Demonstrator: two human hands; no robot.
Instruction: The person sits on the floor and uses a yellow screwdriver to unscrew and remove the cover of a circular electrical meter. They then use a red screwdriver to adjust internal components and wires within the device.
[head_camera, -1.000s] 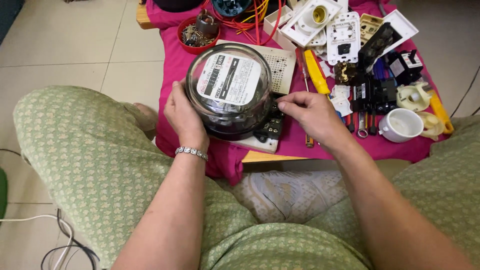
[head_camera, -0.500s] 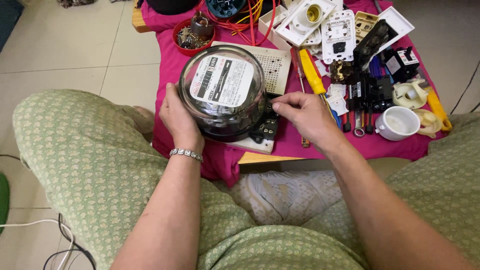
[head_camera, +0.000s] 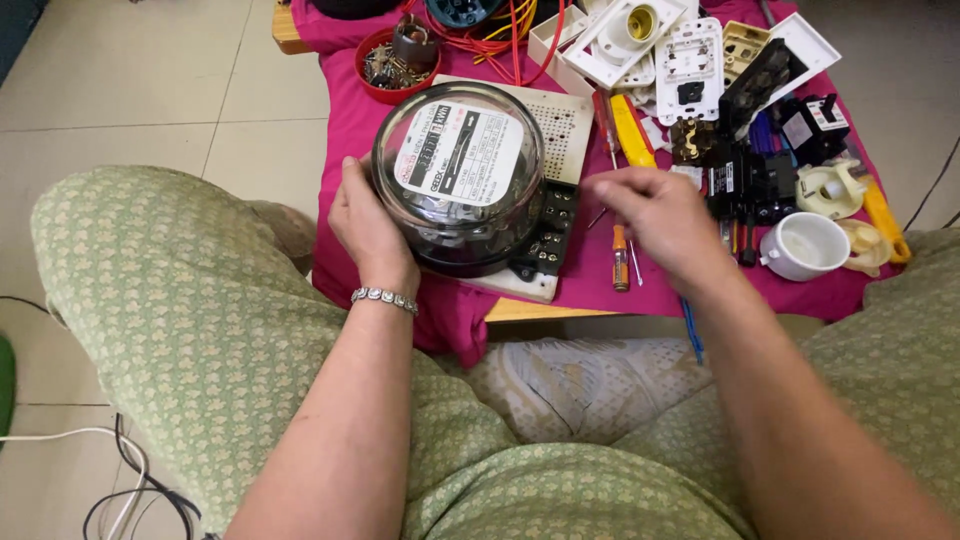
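My left hand (head_camera: 368, 225) grips the left side of a round glass-domed electric meter (head_camera: 458, 170) with a white label on its face. It stands on a white perforated board (head_camera: 570, 120), with a black terminal block (head_camera: 548, 235) at its base. My right hand (head_camera: 655, 215) hovers to the right of the meter, apart from it, above a small orange-handled screwdriver (head_camera: 620, 262). Its fingertips are close together and blurred, and nothing shows between them. A yellow-handled screwdriver (head_camera: 632, 130) lies just beyond it.
A low table under a pink cloth (head_camera: 345, 130) carries a red bowl of screws (head_camera: 385, 65), white socket and switch parts (head_camera: 690, 55), black breakers (head_camera: 750, 180), a white cup (head_camera: 806, 245) and orange wires. Cables (head_camera: 120, 470) lie on the tiled floor at the left.
My right hand has left the meter's base and moved right and up, over the screwdrivers. The left hand keeps its hold on the meter.
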